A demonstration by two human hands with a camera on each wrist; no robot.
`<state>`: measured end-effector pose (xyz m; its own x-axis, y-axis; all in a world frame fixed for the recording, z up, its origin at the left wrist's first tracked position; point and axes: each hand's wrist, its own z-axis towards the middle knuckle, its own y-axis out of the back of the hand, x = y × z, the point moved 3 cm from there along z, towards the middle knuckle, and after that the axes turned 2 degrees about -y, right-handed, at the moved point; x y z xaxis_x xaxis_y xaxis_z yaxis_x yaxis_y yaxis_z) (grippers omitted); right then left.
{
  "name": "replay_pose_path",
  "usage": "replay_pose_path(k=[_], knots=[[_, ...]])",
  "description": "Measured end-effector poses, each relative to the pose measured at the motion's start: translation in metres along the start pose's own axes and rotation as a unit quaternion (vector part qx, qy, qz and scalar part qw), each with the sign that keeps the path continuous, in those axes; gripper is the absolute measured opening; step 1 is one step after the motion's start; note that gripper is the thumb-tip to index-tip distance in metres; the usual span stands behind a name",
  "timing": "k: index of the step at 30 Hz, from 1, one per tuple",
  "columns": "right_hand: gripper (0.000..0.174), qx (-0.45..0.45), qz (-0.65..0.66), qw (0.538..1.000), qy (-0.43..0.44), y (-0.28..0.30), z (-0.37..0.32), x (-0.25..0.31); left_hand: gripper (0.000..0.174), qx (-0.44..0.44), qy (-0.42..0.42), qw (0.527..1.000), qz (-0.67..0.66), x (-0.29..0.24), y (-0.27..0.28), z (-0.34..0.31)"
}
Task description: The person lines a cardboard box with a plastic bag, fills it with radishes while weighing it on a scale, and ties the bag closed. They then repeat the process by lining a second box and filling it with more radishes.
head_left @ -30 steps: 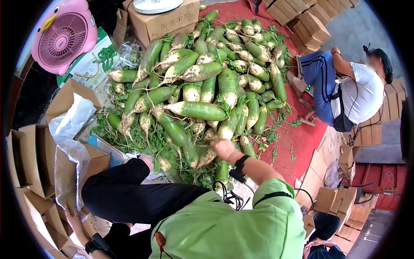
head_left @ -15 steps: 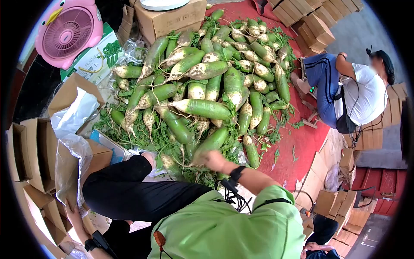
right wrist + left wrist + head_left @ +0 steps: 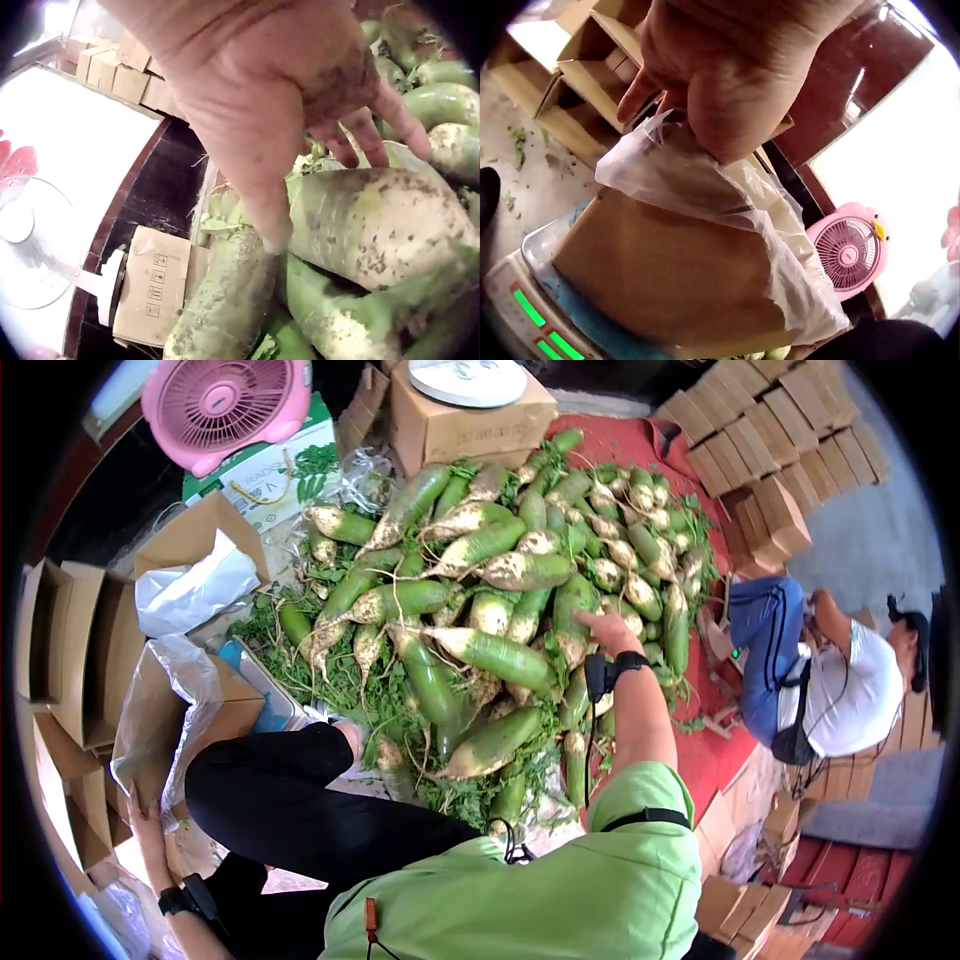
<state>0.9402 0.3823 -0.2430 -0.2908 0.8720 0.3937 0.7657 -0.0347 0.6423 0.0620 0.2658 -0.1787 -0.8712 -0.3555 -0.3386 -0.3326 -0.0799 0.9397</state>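
A large pile of green-and-white radishes (image 3: 500,655) lies with loose leaves around it. The right hand (image 3: 610,630) reaches over the pile's middle; in the right wrist view this hand (image 3: 262,97) has its thumb and fingers spread across the end of a soil-marked radish (image 3: 382,225). Another radish (image 3: 490,745) lies on the near side of the pile. At lower left, the left hand (image 3: 148,825) is at the rim of a carton (image 3: 235,705) lined with clear plastic. In the left wrist view the left hand (image 3: 727,75) grips that rim over the plastic liner (image 3: 675,169), its thumb hidden.
The carton stands on a scale (image 3: 532,307) with green displays. Empty cartons (image 3: 90,650) stand at left; a pink fan (image 3: 225,405) and a box (image 3: 465,425) are behind. A seated person (image 3: 850,690) is right of the red mat (image 3: 715,755), with stacked cartons (image 3: 770,430) beyond.
The right hand has let go of a radish at the pile's near side and moved away, up and right, to another one. The left hand stays at the carton. The head view has shifted.
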Motion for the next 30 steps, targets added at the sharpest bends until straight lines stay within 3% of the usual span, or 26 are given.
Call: replay_pose_path(k=[2, 3, 6, 7, 12, 14, 16, 17, 18, 21, 23, 24, 26, 28, 30], knots=[[0.096, 0.030, -0.041, 0.999, 0.009, -0.004, -0.005, 0.012, 0.054, -0.015, -0.014, 0.998, -0.059, 0.001, -0.001, -0.005], [0.090, 0.020, -0.038, 0.999, 0.000, -0.008, 0.000, 0.011, 0.055, -0.010, 0.008, 0.999, -0.039, -0.018, 0.003, -0.010], [0.077, -0.021, 0.026, 0.999, -0.018, -0.022, 0.016, 0.000, 0.055, -0.009, 0.005, 0.998, -0.056, -0.009, 0.000, -0.008], [0.069, 0.025, 0.089, 0.995, -0.029, -0.025, 0.018, -0.004, 0.055, -0.006, 0.001, 0.999, -0.035, -0.014, 0.002, -0.008], [0.054, 0.077, 0.133, 0.988, -0.018, -0.020, -0.011, -0.038, 0.055, -0.014, 0.020, 0.996, -0.081, -0.008, -0.003, -0.006], [0.049, 0.135, 0.257, 0.957, -0.024, -0.032, 0.041, -0.113, 0.056, -0.010, 0.008, 0.994, -0.108, 0.009, -0.008, -0.003], [0.044, 0.146, 0.322, 0.935, -0.015, -0.031, -0.013, -0.118, 0.056, -0.004, 0.010, 0.991, -0.134, 0.017, -0.011, 0.000], [0.043, 0.175, 0.358, 0.917, -0.010, -0.035, -0.006, -0.141, 0.056, -0.004, 0.014, 0.987, -0.159, 0.020, -0.012, 0.002], [0.044, 0.196, 0.410, 0.889, 0.045, -0.038, -0.032, -0.135, 0.056, -0.002, 0.012, 0.987, -0.158, 0.024, -0.012, 0.004], [0.049, 0.228, 0.448, 0.860, 0.092, -0.038, -0.067, -0.132, 0.057, 0.006, 0.007, 0.993, -0.118, 0.030, -0.011, 0.008], [0.054, 0.270, 0.504, 0.816, 0.085, -0.037, -0.095, -0.114, 0.055, -0.020, -0.030, 0.999, 0.029, 0.018, -0.004, 0.009], [0.054, 0.273, 0.504, 0.814, 0.090, -0.038, -0.103, -0.105, 0.055, -0.026, -0.029, 0.999, 0.028, 0.009, 0.000, 0.010], [0.063, 0.276, 0.500, 0.811, 0.127, -0.038, -0.116, -0.080, 0.053, -0.264, -0.104, 0.943, 0.175, -0.031, 0.023, 0.012], [0.069, 0.270, 0.418, 0.843, 0.202, -0.040, -0.142, -0.031, 0.050, -0.234, -0.145, 0.959, 0.067, -0.119, 0.043, 0.009], [0.072, 0.272, 0.356, 0.859, 0.249, -0.048, -0.159, 0.010, 0.049, -0.116, -0.160, 0.963, -0.186, -0.211, 0.046, -0.001]])
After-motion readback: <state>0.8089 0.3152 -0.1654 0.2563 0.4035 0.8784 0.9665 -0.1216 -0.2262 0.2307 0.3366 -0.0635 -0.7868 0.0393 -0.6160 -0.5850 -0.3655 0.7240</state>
